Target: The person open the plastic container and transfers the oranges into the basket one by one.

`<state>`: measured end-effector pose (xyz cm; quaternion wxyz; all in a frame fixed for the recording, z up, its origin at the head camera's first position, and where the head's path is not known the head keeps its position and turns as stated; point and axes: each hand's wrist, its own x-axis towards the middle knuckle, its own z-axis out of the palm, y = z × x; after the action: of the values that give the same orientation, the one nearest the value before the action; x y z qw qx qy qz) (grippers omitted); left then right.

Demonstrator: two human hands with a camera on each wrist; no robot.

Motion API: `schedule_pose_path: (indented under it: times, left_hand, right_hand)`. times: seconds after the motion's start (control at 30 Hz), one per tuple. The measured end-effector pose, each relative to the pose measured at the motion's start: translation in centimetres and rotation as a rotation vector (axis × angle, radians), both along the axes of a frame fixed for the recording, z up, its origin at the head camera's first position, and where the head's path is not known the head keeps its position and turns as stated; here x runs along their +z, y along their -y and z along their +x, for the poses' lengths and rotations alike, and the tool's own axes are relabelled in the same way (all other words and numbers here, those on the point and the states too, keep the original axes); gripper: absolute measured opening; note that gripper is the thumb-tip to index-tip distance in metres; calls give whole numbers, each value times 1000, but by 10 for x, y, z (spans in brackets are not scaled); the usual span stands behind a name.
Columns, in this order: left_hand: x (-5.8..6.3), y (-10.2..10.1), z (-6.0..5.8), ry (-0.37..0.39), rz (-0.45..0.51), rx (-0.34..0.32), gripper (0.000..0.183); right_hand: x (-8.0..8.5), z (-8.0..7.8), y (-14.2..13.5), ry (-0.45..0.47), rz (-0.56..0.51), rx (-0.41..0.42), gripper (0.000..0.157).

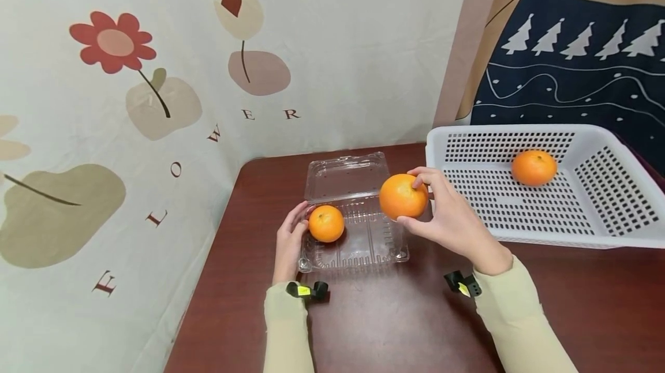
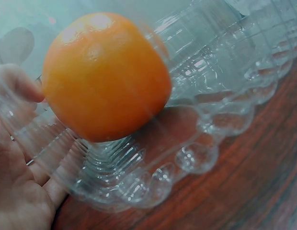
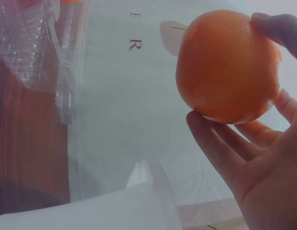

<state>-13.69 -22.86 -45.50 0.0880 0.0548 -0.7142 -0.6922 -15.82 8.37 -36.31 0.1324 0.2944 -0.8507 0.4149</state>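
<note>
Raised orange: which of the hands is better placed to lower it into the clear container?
Probably the right hand: it already grips the raised orange. The left hand is at the clear container's left side, beside another orange.

The letters F (image 1: 104,284), L (image 1: 156,219), O (image 1: 172,170), W (image 1: 214,133), E (image 1: 247,114) and R (image 1: 291,114) stand on the pale wall covering (image 1: 353,32)

Table (image 1: 384,327) is dark red-brown, glossy. Pale backdrop (image 1: 363,61) behind it, printed with a red flower (image 1: 115,42), cream tulip (image 1: 245,22) to its right, letters (image 1: 213,134) reading FLOWER. Navy panel (image 1: 525,93) upper right, row of white trees (image 1: 578,44).
</note>
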Motion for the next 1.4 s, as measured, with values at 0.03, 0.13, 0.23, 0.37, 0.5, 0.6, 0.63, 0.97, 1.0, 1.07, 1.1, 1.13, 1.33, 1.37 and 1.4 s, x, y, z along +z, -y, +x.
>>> schedule_pose_path:
  times: [0.03, 0.13, 0.23, 0.37, 0.5, 0.6, 0.63, 0.97, 1.0, 1.07, 1.1, 1.13, 1.33, 1.37, 1.4]
  left_hand:
    - [0, 0, 0, -3, 0, -2, 38]
    - [0, 0, 0, -8, -1, -2, 38]
    - [0, 0, -1, -7, 0, -1, 38]
    - [-1, 0, -1, -4, 4, -2, 38]
    - [-1, 1, -1, 3, 1, -2, 38]
    - [-1, 1, -1, 8, -2, -1, 38]
    - [0, 1, 0, 9, -3, -1, 38]
    - [-22, 7, -9, -17, -1, 15, 36]
    - [-22, 7, -9, -14, -1, 16, 36]
    - [-23, 6, -8, -13, -3, 16, 37]
    - [-23, 6, -8, -12, -3, 17, 37]
    - [-23, 6, -8, -12, -2, 18, 37]
    - [-22, 7, -8, -6, 11, 20, 36]
    - [-22, 7, -9, -5, 13, 20, 36]
    - [-22, 7, -9, -5, 13, 19, 36]
  right_hand:
    - [0, 0, -1, 4, -5, -1, 54]
    - [1, 0, -3, 7, -10, -7, 54]
    - [2, 1, -5, 9, -11, -11, 54]
    - [3, 0, -7, 11, -12, -19, 55]
    - [4, 0, -10, 8, -26, -26, 56]
    - [4, -1, -11, 12, -36, -34, 56]
    - [4, -1, -12, 12, -37, -36, 55]
    - [6, -1, -22, 36, -26, -87, 58]
    - [5, -1, -22, 35, -25, -92, 58]
    - [5, -2, -24, 37, -23, -103, 59]
    - [5, -2, -25, 37, -21, -109, 59]
    - [4, -2, -26, 39, -20, -115, 59]
    - [3, -2, -31, 47, -5, -150, 59]
    - [3, -2, -32, 48, -3, -150, 59]
    - [2, -2, -33, 46, 1, -151, 59]
